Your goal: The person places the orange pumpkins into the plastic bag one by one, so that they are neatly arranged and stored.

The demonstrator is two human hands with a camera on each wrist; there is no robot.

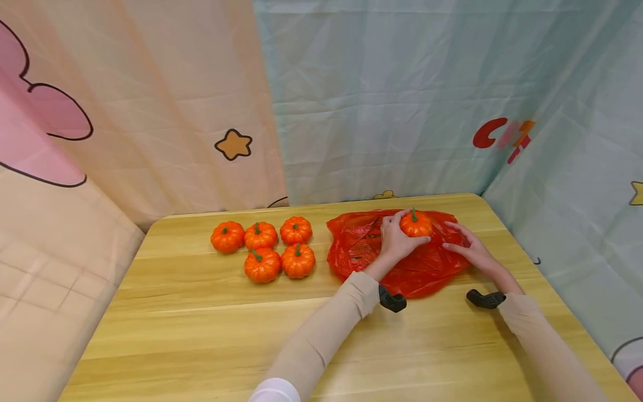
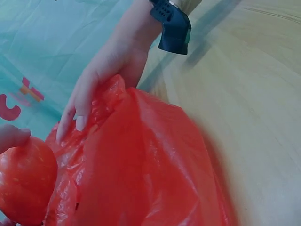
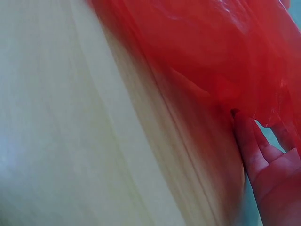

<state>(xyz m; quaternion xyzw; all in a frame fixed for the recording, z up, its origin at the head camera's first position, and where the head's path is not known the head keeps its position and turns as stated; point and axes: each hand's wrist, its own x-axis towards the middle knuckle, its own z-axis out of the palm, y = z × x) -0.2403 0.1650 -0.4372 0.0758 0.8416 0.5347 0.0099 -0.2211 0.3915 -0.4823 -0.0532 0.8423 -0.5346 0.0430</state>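
My left hand holds a small orange pumpkin with a green stem, thumb and fingers on its sides, over a red plastic bag. In the left wrist view the pumpkin is partly cut off at the edge, close to the bag's crumpled rim. My right hand is at the bag's right side, its thumb and fingers spread apart. Its fingers touch the bag's red film in the right wrist view, where the film hides part of the hand.
Several more orange pumpkins stand grouped on the wooden table, left of the bag. A printed curtain hangs behind the table's back edge and along its sides. Each wrist wears a black device.
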